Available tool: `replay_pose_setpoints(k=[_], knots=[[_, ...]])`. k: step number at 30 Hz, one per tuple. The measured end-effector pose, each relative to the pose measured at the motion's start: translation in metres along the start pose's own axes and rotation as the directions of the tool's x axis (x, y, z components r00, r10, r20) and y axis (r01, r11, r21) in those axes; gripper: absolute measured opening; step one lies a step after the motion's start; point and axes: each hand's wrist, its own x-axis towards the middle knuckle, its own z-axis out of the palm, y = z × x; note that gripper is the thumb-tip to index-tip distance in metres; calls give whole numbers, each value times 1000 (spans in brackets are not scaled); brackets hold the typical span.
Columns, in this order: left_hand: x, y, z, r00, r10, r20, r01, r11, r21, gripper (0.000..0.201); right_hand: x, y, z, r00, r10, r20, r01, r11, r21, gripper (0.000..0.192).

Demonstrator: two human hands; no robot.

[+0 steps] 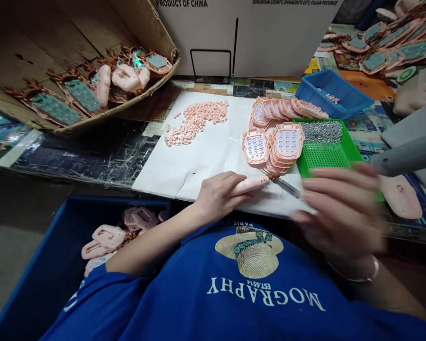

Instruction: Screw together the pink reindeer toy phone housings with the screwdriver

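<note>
My left hand [218, 195] rests on the white sheet [205, 156] and grips a pink toy piece with a brown tip [251, 183]. A dark thin tool [288, 187] lies just to its right on the sheet. My right hand [340, 213] is blurred, fingers spread, holding nothing, near the front edge of the green tray [326, 156]. Stacks of pink keypad shells [274, 144] sit between the sheet and the tray. A heap of small pink buttons [196, 122] lies farther back on the sheet.
A cardboard box [74, 71] at back left holds assembled pink toys. A blue bin [38, 265] with pink parts stands at lower left. A blue tray [333, 92] sits behind the green tray, which holds metal screws [321, 131]. A grey tool [408, 151] hangs at right.
</note>
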Motion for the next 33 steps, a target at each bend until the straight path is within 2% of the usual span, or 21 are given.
replay_pose_setpoints(k=[3,5,7,9,11,13,15,17,19,21,24,26,29,33], knots=[[-2,0,3,1000,14,12,-14,999,32,25,0,9,34,978,-178,112,193,970,-145,28],[-2,-2,2,1000,18,9,-18,999,47,21,4,18,53,968,-220,123,239,957,-164,20],[-1,-3,1,1000,25,11,-25,999,32,19,10,26,64,971,-214,106,227,964,-137,14],[2,-2,0,1000,2,23,-1,999,-45,23,17,29,64,977,-183,109,192,978,-83,11],[7,2,-3,990,-129,62,141,959,-245,26,26,29,56,990,-114,77,114,993,11,13],[13,5,-7,929,-326,176,370,796,-478,26,34,27,45,999,-39,-30,42,995,96,18],[17,8,-13,846,-463,263,513,573,-639,23,38,25,38,992,-27,-124,40,994,106,22],[19,9,-18,784,-546,295,562,424,-710,23,38,24,38,987,-131,-92,134,990,35,24],[17,9,-22,748,-581,319,587,355,-728,29,35,24,45,962,-273,17,274,961,-47,29],[13,9,-23,732,-576,363,615,330,-716,33,33,24,57,926,-368,89,375,923,-82,30],[5,8,-21,742,-549,385,608,309,-731,32,32,25,72,902,-419,101,424,905,-31,18],[1,6,-21,733,-549,402,614,280,-738,33,33,26,78,889,-448,94,448,894,20,14],[-4,5,-23,720,-550,423,627,254,-737,35,36,24,82,879,-468,94,464,884,63,12],[-11,7,-33,754,-528,391,594,293,-749,30,41,14,74,882,-457,118,451,890,76,22]])
